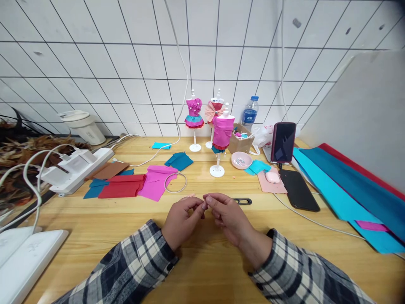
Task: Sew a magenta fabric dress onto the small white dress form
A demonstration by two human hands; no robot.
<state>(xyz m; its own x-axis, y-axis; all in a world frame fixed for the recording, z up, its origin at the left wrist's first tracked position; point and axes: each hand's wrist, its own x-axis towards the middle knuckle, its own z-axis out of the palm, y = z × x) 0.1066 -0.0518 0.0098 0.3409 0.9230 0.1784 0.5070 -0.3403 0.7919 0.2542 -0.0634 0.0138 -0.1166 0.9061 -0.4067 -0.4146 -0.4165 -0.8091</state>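
My left hand and my right hand meet at the fingertips above the middle of the wooden table. Both are closed in a pinch, and whatever lies between the fingertips is too small to make out. A scrap of peach material shows just behind my left fingers. Close behind my right hand lies a black slotted tool, partly hidden by the hand. Farther back stands a small white dress form wrapped in magenta, with a red and blue hem. A thin ring rests left of it.
Two dressed forms, one in a magenta top and one with a peach bow, stand behind. A pink bowl holds small shiny bits. Folded red and magenta sheets lie left; phones, a cable and long blue sheets right.
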